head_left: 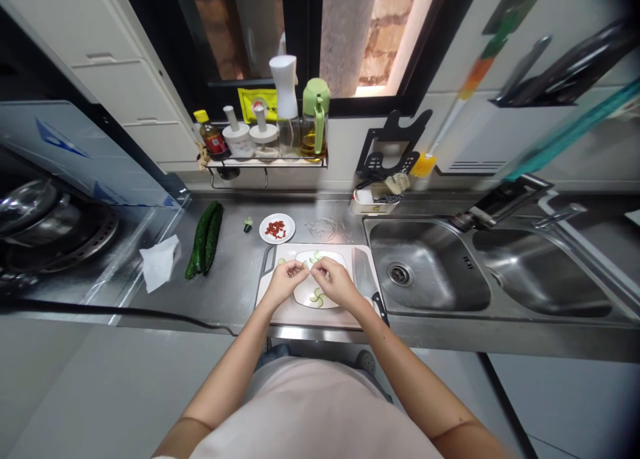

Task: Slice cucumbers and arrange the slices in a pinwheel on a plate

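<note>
Both hands meet above a white plate that rests on a pale cutting board. My left hand has its fingers pinched on a small pale green piece, perhaps a cucumber slice. My right hand is closed at the same spot, fingertips almost touching the left ones; what it holds is too small to name. Thin green cucumber slices lie fanned out on the plate's near part, with more slices at its far side. A knife lies on the board's right edge.
Left of the board are two whole cucumbers, a crumpled white tissue and a small dish of red bits. The double sink is at the right. A rack with bottles and jars hangs behind; a pot stands far left.
</note>
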### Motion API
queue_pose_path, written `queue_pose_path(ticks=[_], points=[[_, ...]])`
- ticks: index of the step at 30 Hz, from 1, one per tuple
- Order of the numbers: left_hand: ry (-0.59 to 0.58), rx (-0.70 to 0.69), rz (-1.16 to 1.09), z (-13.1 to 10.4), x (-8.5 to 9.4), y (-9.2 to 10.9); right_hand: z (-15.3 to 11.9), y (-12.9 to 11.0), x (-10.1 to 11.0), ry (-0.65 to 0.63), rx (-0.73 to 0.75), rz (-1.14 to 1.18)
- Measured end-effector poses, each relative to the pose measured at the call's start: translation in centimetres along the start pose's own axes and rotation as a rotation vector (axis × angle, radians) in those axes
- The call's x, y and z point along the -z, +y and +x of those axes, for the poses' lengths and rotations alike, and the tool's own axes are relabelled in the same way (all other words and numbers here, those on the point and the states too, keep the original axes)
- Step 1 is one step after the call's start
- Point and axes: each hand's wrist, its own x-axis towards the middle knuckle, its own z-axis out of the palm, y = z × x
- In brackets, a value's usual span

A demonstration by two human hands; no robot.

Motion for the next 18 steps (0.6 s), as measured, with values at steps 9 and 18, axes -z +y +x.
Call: queue_pose_path(ticks=[9, 18], points=[[-0.148, -0.12, 0.188, 1.2, 1.7, -0.7, 0.5, 0.8, -1.0, -0.029, -0.152, 0.218], [-0.225, -0.109, 0.245, 1.9, 2.2, -1.4, 1.0, 1.6, -1.6, -0.088, -0.213, 0.353]])
